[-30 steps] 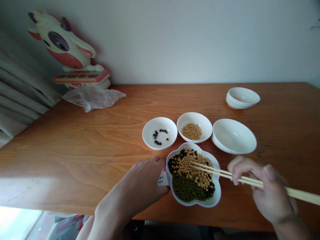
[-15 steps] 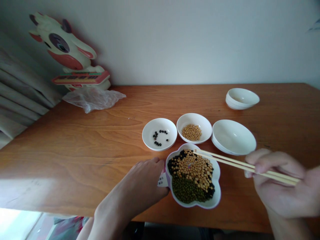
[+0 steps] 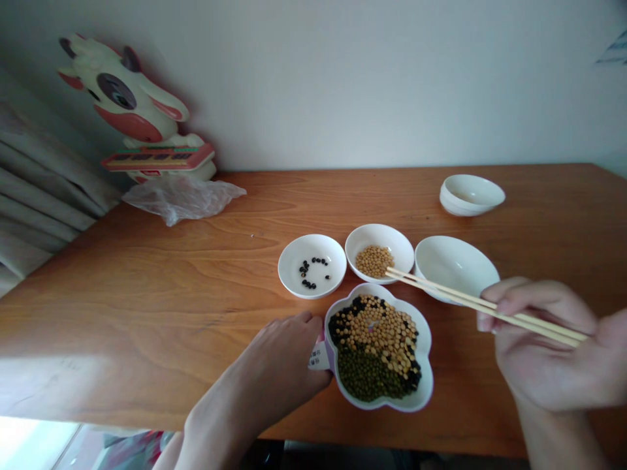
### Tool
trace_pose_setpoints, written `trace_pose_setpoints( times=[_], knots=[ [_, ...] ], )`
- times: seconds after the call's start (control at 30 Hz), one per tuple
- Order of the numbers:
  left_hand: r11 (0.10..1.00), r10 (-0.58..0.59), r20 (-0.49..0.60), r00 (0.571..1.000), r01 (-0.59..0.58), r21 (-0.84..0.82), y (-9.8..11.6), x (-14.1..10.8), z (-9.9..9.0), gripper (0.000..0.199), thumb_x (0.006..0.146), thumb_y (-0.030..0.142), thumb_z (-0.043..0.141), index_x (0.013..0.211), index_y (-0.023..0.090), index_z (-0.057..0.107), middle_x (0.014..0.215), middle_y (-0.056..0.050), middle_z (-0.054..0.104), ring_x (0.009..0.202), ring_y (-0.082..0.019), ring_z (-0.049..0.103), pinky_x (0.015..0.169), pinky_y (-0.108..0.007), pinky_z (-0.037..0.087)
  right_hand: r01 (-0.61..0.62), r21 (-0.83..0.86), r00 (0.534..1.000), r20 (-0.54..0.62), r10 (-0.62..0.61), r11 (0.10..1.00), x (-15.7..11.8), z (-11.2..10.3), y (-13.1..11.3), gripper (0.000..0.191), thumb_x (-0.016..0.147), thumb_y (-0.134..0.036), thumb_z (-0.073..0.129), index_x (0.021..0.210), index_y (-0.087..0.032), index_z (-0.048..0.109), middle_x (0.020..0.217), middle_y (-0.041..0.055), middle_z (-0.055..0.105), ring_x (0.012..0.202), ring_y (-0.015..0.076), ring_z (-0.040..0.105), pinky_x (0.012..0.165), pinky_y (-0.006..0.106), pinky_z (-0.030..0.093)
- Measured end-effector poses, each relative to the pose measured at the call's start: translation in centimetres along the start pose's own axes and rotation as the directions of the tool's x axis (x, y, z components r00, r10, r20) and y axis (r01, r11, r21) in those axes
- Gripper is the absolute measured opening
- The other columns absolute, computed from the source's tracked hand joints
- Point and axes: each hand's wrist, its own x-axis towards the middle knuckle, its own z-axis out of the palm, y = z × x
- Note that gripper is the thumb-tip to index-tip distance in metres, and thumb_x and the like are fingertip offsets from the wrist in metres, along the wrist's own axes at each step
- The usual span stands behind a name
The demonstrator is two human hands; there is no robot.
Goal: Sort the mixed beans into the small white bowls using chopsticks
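Now, right hand (image 3: 543,346) gripping chopsticks (image 3: 441,292), tips over soybean bowl (image 3: 377,230), left hand (image 3: 274,372) clasping dish (image 3: 429,372)

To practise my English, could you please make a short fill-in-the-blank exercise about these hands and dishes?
The left hand rests against the ____-shaped dish.
The right hand holds wooden chopsticks, and their tips point into the small white bowl of ____.
The other small bowl holds a few ____ beans.

Missing words: flower; soybeans; black.
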Motion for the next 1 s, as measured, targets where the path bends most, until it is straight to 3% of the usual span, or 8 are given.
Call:
trace_pose_setpoints(
  times=[0.17,0.37,0.57,0.73,1.0],
  knots=[
    [0.999,0.021,-0.013,1.0,-0.021,-0.031,0.0,0.0,0.1,0.016,0.089,0.028,0.056,0.096,0.026,0.071,0.096,-0.006,0.077,0.085,-0.025,0.075,0.072,-0.031,0.05,-0.067,-0.071,0.97,0.231,0.082,0.995,-1.2,-0.9,-0.4,0.087,0.1,-0.076,0.009,0.07,-0.027,0.073,0.058,0.0048,0.062,0.062,0.0223,0.057,0.059,0.038,0.045],
    [1.0,0.0,0.003,1.0,0.0,-0.019,0.1,0.0,-0.1,0.018,0.086,0.028,0.06,0.1,0.026,0.071,0.102,-0.007,0.077,0.092,-0.025,0.074,0.079,-0.032,0.052,-0.098,-0.177,0.911,0.381,0.16,0.979,-2.7,-0.6,-0.8,0.083,0.099,-0.077,0.009,0.069,-0.027,0.068,0.064,0.0044,0.062,0.063,0.0219,0.057,0.059,0.037,0.044],
    [1.0,0.003,-0.002,1.0,-0.003,-0.02,-0.2,0.0,-0.1,0.013,0.087,0.031,0.061,0.094,0.025,0.07,0.1,-0.006,0.077,0.089,-0.024,0.073,0.075,-0.03,0.051,-0.12,-0.17,0.885,0.429,0.183,0.978,-3.2,-0.4,-0.6,0.08,0.097,-0.081,0.015,0.072,-0.026,0.067,0.069,0.0046,0.062,0.066,0.0226,0.057,0.06,0.036,0.044],
    [1.0,-0.005,0.022,1.0,0.006,-0.031,-0.3,0.1,0.0,0.014,0.084,0.027,0.062,0.094,0.025,0.071,0.099,-0.005,0.077,0.088,-0.024,0.073,0.075,-0.03,0.05,-0.151,-0.193,0.861,0.457,0.224,0.97,-3.6,-0.2,-0.2,0.066,0.103,-0.069,0.023,0.076,-0.027,0.066,0.077,0.0043,0.063,0.075,0.0231,0.058,0.065,0.035,0.043],
    [1.0,0.008,-0.015,1.0,-0.008,-0.02,-0.2,0.1,0.2,0.01,0.086,0.03,0.061,0.091,0.024,0.067,0.096,-0.005,0.077,0.085,-0.024,0.074,0.072,-0.031,0.05,-0.13,-0.187,0.867,0.455,0.203,0.974,-3.6,-0.6,-0.3,0.062,0.105,-0.064,0.026,0.075,-0.029,0.067,0.075,0.0026,0.062,0.073,0.0215,0.056,0.066,0.034,0.043]
  ],
)
